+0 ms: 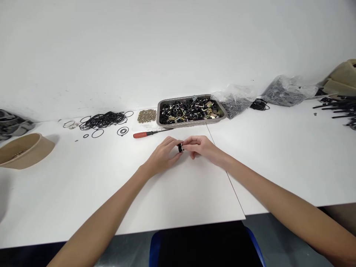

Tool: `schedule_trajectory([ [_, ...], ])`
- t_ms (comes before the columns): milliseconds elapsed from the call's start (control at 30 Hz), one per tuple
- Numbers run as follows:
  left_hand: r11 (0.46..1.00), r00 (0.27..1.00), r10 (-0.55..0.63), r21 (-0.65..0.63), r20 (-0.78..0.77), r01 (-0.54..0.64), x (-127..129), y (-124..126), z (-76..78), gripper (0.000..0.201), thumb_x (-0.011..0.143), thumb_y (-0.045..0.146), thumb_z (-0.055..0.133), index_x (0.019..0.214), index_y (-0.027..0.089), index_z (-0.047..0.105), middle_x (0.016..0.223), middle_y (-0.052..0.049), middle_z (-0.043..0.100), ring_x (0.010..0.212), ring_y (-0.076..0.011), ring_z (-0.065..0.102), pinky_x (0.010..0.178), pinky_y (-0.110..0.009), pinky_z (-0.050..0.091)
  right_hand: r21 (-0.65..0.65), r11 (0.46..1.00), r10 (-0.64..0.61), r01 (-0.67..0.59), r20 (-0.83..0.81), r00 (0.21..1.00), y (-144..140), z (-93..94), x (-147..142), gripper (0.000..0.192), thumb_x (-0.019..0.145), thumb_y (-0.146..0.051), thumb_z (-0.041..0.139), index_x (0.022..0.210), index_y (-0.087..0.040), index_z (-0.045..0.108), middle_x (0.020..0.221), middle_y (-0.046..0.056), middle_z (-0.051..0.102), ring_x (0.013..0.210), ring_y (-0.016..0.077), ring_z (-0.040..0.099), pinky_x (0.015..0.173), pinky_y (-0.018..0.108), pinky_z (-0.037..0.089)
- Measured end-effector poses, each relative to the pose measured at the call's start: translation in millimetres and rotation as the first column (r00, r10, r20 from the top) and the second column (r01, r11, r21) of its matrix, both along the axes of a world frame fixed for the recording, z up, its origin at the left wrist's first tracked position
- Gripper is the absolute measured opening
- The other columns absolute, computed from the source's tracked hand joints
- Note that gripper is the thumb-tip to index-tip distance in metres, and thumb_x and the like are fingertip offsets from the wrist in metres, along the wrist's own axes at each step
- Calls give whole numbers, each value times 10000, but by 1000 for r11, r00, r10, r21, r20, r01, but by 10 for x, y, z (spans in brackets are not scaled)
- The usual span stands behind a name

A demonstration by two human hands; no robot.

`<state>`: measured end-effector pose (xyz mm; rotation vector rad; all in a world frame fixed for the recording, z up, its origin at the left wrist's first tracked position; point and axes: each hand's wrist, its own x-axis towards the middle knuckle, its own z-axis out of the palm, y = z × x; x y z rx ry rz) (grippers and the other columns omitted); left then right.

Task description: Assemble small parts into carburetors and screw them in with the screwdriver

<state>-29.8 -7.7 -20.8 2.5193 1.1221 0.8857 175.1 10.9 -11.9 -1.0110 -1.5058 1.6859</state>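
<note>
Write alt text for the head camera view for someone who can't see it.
Two bare hands meet over a white table, the left hand and right hand pinching a small black part between their fingertips. Behind them lie a red-handled screwdriver, a metal tray of black and brass parts, and loose black O-rings.

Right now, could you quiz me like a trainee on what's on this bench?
1. True or false: both hands pinch one small black part between their fingers.
2. What lies just in front of the metal tray: A) a red-handled screwdriver, B) a hammer, C) scissors?
3. Which side of the tray is the pile of black rubber rings on?

Key:
1. True; left hand and right hand meet on it.
2. A.
3. The left, beyond a small heap of brass-coloured bits.
</note>
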Motion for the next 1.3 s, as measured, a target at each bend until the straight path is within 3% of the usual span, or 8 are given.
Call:
schedule_trajectory([
  [167,999,1000,8,51,14,-9,5,8,-13,238,875,185,543,1113,198,551,1028,-68,638,990,-172,568,875,-317,491,20,1000,9,-10,49,999,-3,13,1,220,762,-334,735,875,-166,649,659,11,646,549,104,601,513,223,447],
  [500,992,998,-32,120,46,26,-30,66,-88,151,868,180,578,1016,209,575,986,-64,628,951,-172,569,831,-330,528,140,990,9,-29,142,990,3,-49,8,162,834,-291,621,944,-173,620,902,56,630,643,117,614,510,243,502],
  [600,994,1000,-27,109,16,25,-32,69,-85,154,872,181,568,1022,209,585,998,-73,625,962,-181,566,832,-340,529,254,966,-21,-39,228,973,5,-86,4,134,849,-273,576,942,-182,605,916,59,634,660,136,610,538,283,516],
  [667,996,1000,-15,82,-24,17,-48,72,-60,159,874,174,555,1025,208,590,1000,-70,622,968,-182,562,840,-341,524,457,889,-122,-39,318,940,6,-102,7,111,848,-224,545,935,-186,602,956,68,636,795,179,622,662,338,543],
  [767,998,994,46,38,-100,-42,-113,92,6,170,871,174,548,1031,202,598,997,-66,613,970,-188,560,845,-349,514,731,670,-297,-131,425,855,19,-116,34,201,834,-154,533,1022,-180,598,1073,94,606,1092,246,538,941,428,476],
  [867,988,980,154,12,-127,-154,-215,139,65,168,858,176,556,1017,197,604,999,-63,608,984,-199,562,852,-360,500,769,585,-377,-259,540,753,46,-133,77,308,840,-164,555,1147,-152,574,1152,124,566,1154,276,481,1032,459,401],
  [1067,961,952,255,-62,-167,-268,-376,236,61,181,829,169,546,989,199,625,981,-61,604,968,-205,567,864,-367,487,705,624,-396,-339,658,640,101,-143,144,288,880,-208,520,1159,-161,580,1200,130,540,1160,297,463,1029,482,374],
  [1300,959,940,245,-80,-237,-270,-344,226,106,234,826,155,500,1015,176,637,993,-82,631,1002,-229,570,899,-394,479,654,671,-342,-350,691,637,120,-130,170,275,886,-212,463,1130,-175,584,1166,124,536,1168,284,465,1029,458,376],
])
